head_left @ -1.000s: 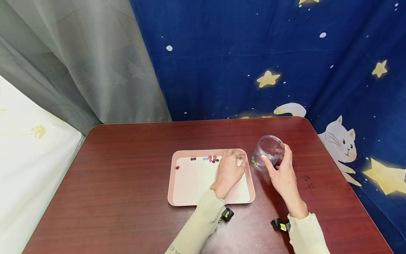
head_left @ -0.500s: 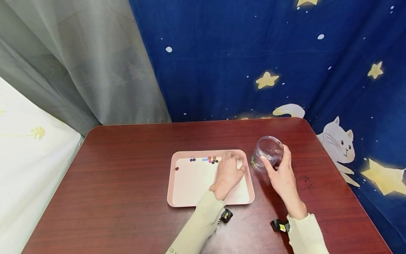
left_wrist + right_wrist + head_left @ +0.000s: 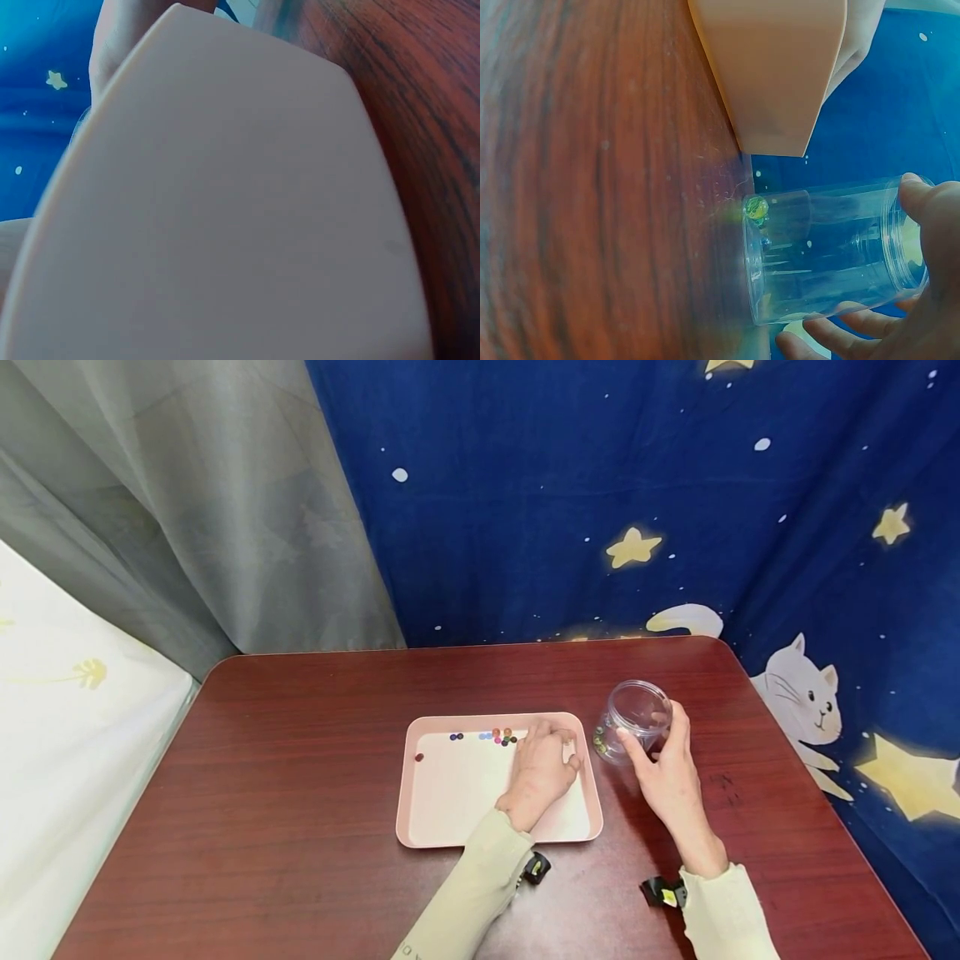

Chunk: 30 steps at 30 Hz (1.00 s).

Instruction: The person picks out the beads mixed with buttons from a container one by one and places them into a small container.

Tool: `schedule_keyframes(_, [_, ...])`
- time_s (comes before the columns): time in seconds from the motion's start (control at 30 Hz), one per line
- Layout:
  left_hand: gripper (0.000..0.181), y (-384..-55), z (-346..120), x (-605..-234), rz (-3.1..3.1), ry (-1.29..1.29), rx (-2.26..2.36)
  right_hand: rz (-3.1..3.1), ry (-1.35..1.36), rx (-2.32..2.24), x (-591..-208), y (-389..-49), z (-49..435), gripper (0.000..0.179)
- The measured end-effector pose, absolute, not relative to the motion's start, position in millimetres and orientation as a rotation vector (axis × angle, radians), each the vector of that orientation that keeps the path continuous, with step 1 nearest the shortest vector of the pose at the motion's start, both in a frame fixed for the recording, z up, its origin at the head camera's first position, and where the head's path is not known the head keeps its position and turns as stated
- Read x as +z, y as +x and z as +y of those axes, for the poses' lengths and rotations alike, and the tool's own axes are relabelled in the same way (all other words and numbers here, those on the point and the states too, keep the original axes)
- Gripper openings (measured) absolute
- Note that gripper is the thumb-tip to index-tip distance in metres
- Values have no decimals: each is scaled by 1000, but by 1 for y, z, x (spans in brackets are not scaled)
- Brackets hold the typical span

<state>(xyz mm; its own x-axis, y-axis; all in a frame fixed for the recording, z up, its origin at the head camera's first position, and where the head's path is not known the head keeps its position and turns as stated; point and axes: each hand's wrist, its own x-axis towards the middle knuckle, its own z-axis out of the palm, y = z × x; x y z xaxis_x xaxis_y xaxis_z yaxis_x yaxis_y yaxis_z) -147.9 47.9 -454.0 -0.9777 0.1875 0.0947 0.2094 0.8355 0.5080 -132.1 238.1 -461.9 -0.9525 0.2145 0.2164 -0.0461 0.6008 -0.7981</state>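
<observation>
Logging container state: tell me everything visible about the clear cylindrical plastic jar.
Clear cylindrical jar, plastic by its look, with a ridged neck and open mouth; no lid on. Small round greenish glassy beads lie low inside, too blurred to count. It appears upright, base on the reddish-brown wood-grain table, just right of the shallow pink rectangular tray. The person's right hand grips it near the rim.

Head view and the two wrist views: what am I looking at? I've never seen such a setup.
There's no machine here: a person works bare-handed. The wide picture is taken from the head, the two close ones from each wrist. On the table lies a pink tray with small coloured balls. The left hand reaches into it; I can't tell whether it holds anything. The right hand holds a clear jar, with green balls near its bottom.
</observation>
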Motion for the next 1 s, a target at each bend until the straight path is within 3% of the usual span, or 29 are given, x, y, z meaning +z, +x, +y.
schedule_keyframes(1.0, [21, -142, 47, -456, -2937, -297, -804, -2539, -135, 1274, -463, -133, 239, 81])
